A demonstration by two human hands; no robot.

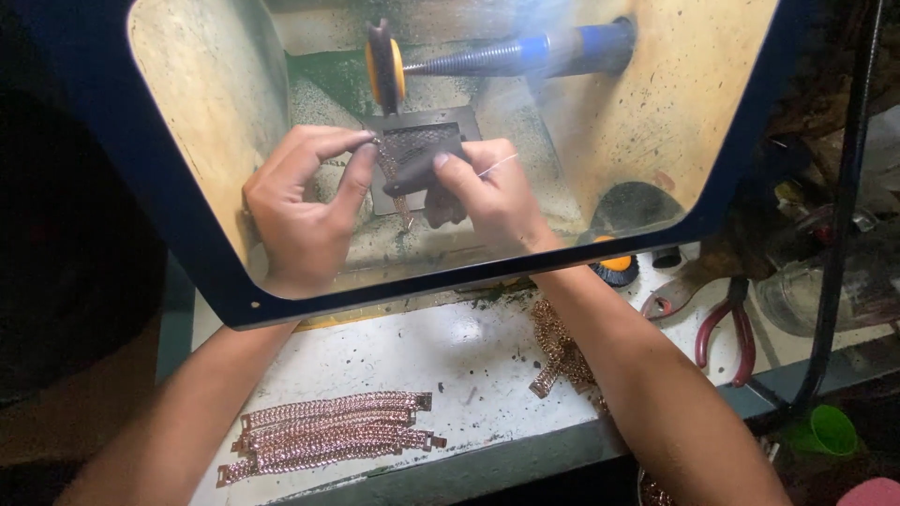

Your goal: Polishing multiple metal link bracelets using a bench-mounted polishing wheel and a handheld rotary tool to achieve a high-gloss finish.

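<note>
Behind a clear shield with a dark blue frame (202,272), my left hand (300,211) and my right hand (487,192) together hold a rose-coloured chain bracelet (394,178). The left pinches its upper end; the right grips it along with a dark cloth (433,183). The bracelet's lower end dangles between the hands. Just above spins or sits a polishing wheel with a yellow hub (385,67) on a threaded blue spindle (525,54). A dark square grate (427,126) lies behind the hands.
Several matching bracelets (328,436) lie in a row on the white bench at the front left. A loose heap of bracelets (558,351) sits by my right forearm. Red-handled pliers (731,328), a glass jar (825,281) and a green cup (830,429) stand at the right.
</note>
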